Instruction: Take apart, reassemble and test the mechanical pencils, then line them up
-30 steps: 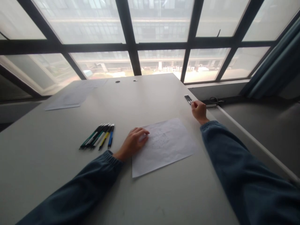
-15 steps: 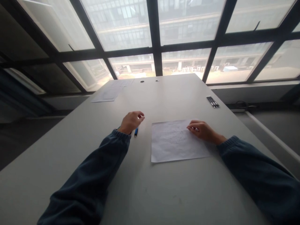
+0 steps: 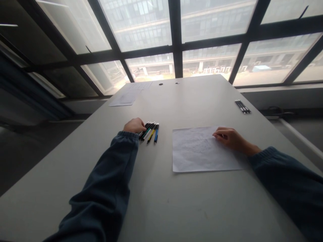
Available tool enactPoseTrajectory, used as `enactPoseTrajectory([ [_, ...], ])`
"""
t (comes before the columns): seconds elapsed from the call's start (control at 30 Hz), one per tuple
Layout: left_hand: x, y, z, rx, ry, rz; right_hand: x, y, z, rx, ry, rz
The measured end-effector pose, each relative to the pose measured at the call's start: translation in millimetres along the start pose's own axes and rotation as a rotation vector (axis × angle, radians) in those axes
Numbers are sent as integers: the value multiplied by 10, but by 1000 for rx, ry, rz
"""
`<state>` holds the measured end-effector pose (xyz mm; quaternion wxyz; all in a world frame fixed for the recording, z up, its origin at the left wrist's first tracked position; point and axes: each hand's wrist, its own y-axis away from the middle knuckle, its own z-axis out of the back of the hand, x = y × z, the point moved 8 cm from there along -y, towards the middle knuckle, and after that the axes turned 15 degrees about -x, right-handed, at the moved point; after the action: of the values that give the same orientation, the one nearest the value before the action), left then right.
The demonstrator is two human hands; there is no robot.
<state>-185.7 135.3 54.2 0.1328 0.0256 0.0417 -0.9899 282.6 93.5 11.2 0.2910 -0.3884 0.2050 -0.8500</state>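
Observation:
A white sheet [image 3: 202,149] with faint pencil lines lies on the grey table [image 3: 176,201] in front of me. My right hand [image 3: 228,138] rests on the sheet's right edge, fingers curled in with the tips on the paper and nothing visible in them. A row of several pens [image 3: 150,130], black, green, yellow and blue, lies left of the sheet. My left hand [image 3: 134,125] sits at the row's left end, fingers curled down onto the nearest pens. Whether it grips one is hidden by the back of the hand.
A few black pens [image 3: 242,106] lie near the table's right edge. Loose sheets [image 3: 127,98] sit at the far left corner, and two round holes [image 3: 160,84] mark the far end. Large windows stand beyond. The floor drops off on both sides.
My right hand left the black pens at the right edge and came down onto the sheet. My left hand moved off the sheet leftward to the row of pens. My head turned left.

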Motion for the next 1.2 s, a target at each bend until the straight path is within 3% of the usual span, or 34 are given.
enactPoseTrajectory([
  [0.33, -103, 47, -100, 61, -40, -28, 37, -17, -10, 10, 4, 5],
  [0.47, -124, 66, 33, 53, -29, -33, 23, -21, -17, 14, -3, -3],
  [0.6, -187, 110, 296, -40, 53, -40, 8, -13, -25, 25, 5, -3],
  [0.73, -456, 261, 520, -95, 219, -126, 26, -10, -45, 35, 7, -13],
  [0.87, -829, 505, 604, -23, 448, -220, 75, -15, -54, 32, 48, 17],
  [1.2, -1410, 909, 437, 137, 837, -293, 393, -99, 85, -192, -23, 5],
])
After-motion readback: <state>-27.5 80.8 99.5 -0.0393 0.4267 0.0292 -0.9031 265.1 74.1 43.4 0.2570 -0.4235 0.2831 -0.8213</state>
